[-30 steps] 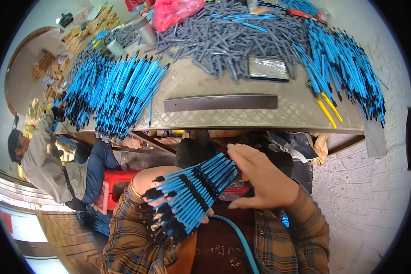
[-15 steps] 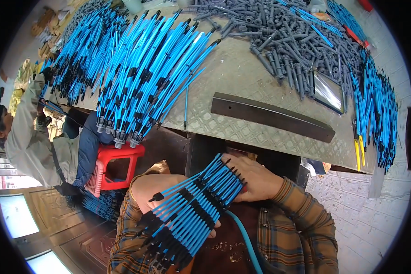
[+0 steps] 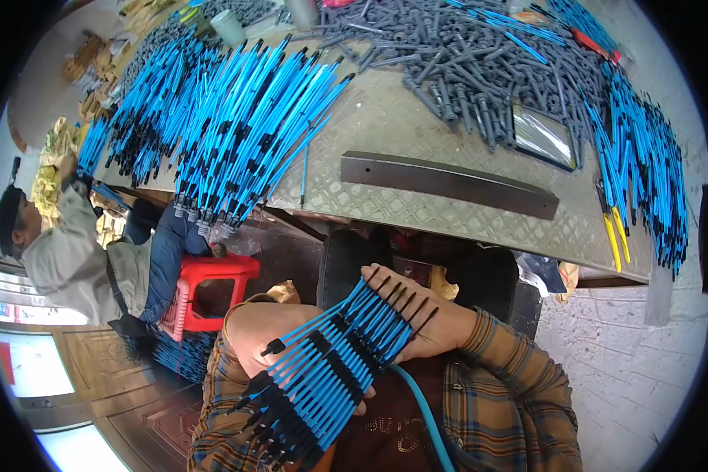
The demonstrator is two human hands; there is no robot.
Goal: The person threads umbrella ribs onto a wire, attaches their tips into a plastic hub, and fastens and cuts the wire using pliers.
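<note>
A fanned bundle of thin blue rods (image 3: 330,346) with black sleeves and black ends is held in front of my chest. My left hand (image 3: 263,334) is closed around its middle from below; fingertips show at the bundle's right edge. My right hand (image 3: 433,315) is at the upper end, gripping it from behind and the right side. The rods' black tips lie across that hand, and most of its fingers are hidden behind the bundle. One rod at the left edge ends in a wider black cap (image 3: 274,346).
On the table (image 3: 307,200) lie a metal angle bar (image 3: 448,185), large piles of blue rods (image 3: 248,130), a heap of grey plastic parts (image 3: 480,71), a shiny flat panel (image 3: 543,138) and yellow-handled pliers (image 3: 613,236). Left are a red stool (image 3: 212,279) and a seated person (image 3: 79,252).
The view has shifted a little, so the table sits higher and further left. My right hand has turned slightly, and the black tips now show more plainly across it. The left hand keeps its hold.
</note>
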